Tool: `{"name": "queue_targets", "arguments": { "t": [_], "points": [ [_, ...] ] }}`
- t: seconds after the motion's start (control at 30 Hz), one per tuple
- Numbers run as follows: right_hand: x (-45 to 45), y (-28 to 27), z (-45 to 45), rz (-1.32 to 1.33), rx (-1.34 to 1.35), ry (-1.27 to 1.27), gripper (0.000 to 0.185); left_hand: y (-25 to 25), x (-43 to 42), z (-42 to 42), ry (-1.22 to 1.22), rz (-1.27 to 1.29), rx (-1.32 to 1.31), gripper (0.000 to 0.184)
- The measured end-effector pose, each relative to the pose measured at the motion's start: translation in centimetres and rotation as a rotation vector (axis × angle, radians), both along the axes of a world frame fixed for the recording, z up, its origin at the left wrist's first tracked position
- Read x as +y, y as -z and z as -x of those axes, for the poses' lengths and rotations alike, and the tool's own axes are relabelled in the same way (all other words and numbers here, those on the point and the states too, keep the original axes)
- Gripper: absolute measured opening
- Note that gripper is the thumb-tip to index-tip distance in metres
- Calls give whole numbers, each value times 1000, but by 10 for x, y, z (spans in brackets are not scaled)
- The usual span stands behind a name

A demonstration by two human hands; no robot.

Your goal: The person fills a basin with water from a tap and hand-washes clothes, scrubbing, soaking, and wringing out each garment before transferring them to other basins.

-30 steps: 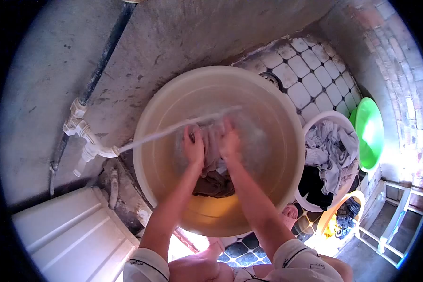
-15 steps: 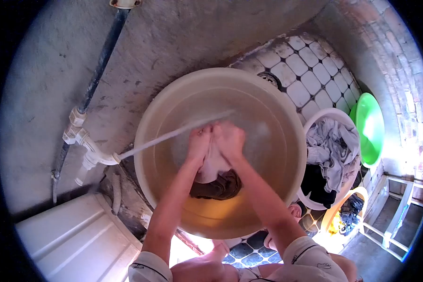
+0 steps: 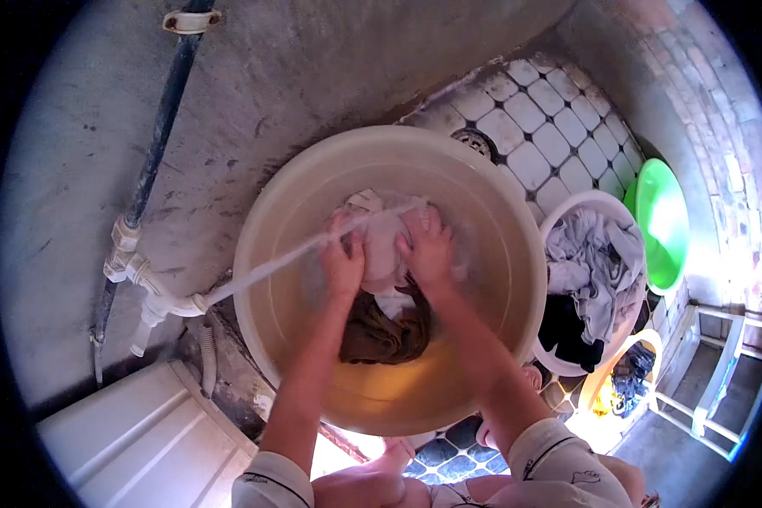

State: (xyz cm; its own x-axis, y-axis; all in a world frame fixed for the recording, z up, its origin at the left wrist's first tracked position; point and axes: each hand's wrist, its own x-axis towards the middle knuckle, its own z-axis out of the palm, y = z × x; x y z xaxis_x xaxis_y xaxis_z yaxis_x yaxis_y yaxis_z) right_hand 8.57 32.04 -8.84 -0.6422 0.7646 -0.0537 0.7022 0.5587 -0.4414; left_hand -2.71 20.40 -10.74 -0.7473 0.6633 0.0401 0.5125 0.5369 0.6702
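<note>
A round floor drain [image 3: 474,141] sits by the far tiles [image 3: 529,165]; a white frame [image 3: 718,372] stands right, a ribbed hose [image 3: 207,360] left.

Wall: rough grey plastered surface [image 3: 313,68] crossed by a long dark pipe [image 3: 164,114] | Floor: white tiles [image 3: 529,165] separated by small black insets, round metal drain [image 3: 476,140] set near the wall-side edge | Right: pale brick wall [image 3: 704,93] brightly lit low down, white barred frame [image 3: 704,406] stood beneath

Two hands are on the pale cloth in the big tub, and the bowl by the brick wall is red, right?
The bowl is green, not red, as the head view shows. The left hand and right hand are on the pale cloth in the big tub.
</note>
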Motion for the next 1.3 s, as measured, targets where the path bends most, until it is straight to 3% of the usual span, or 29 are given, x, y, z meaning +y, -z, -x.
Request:
{"name": "queue_targets", "arguments": {
  "t": [0.07, 0.13, 0.17, 0.2, 0.23, 0.33, 0.53, 0.63, 0.67, 0.73, 0.77, 0.83, 0.93, 1.03, 1.13, 1.23, 1.27, 1.3],
  "points": [
    [-27, 1, 5, 255, 183, 209, 53, -21, 8, -27, -250, 166, -30, 50],
    [-39, -12, 20, 614, 423, 271, 51, -27, 19, -20, -368, -326, -745, 49],
    [-52, -25, 23, 544, 550, 239, 51, -32, 23, -16, -409, -576, -1099, 48],
    [-67, -49, 22, 477, 669, 209, 50, -48, 5, 3, -390, -459, -1757, 46],
    [-78, -68, 23, 374, 673, 150, 47, -44, -5, 10, -262, -443, -1962, 45],
    [-88, -103, 26, 158, 665, 57, 38, -41, -13, -12, -30, -713, -1839, 43],
    [-57, -78, 28, 178, 436, 73, 20, -55, 6, -6, -119, -717, -1547, 38],
    [-23, -69, 19, 269, 231, 146, 23, -64, 18, -6, -198, -263, -1044, 30],
    [-13, -59, 11, 308, 199, 160, 27, -71, 18, -2, -113, -64, -786, 32],
    [-1, -45, -5, -18, 155, 131, 34, -83, 20, 7, 50, 313, -259, 37],
    [1, -38, -11, -180, 128, 116, 38, -81, 20, 3, 7, 327, -40, 40],
    [-5, -23, -9, -174, 26, -30, 45, -76, 15, -16, -71, 355, 399, 45],
    [-18, -2, -10, -158, -20, -208, 48, -28, 7, -26, 194, 341, 493, 53],
    [-17, -3, -5, -151, -26, -280, 48, -11, -3, -17, 295, 315, 449, 50],
    [-13, -8, 5, -201, -47, -318, 44, -13, 0, 1, 408, 364, 167, 48],
    [9, -2, 19, -243, -67, -566, 42, -15, -1, 3, 295, 62, -28, 47],
    [12, 0, 19, -243, -76, -677, 42, -11, -4, -1, 138, -63, -91, 48],
    [7, -5, 17, -108, -131, -629, 42, -11, -7, -4, -22, -187, -151, 48]
  ]
}}
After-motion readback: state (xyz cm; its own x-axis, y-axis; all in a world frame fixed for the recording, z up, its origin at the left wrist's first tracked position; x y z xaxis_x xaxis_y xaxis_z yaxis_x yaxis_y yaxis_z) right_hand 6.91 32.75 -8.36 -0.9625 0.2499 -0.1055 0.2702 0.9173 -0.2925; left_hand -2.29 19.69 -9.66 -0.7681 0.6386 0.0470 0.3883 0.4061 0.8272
